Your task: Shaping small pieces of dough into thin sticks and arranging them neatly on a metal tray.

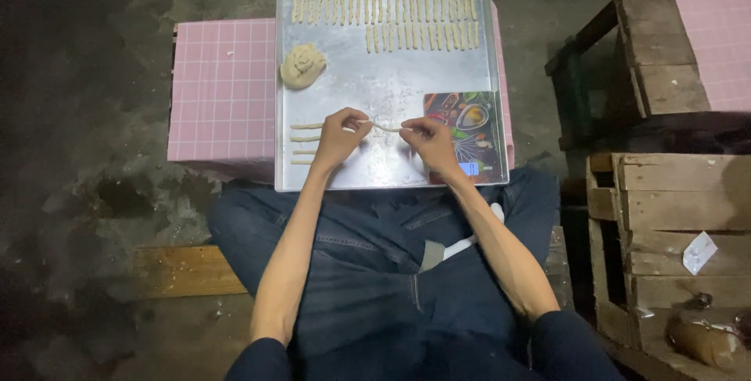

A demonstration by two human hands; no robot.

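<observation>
Above the metal tray [391, 88], a soft, easily torn dough rope [386, 126] is pinched at both ends by left hand [338, 137] and right hand [432, 141]

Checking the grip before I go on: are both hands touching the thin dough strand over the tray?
Touching. The head view shows the left hand and the right hand each pinching one end of the dough strand, stretched between them above the metal tray.
</observation>
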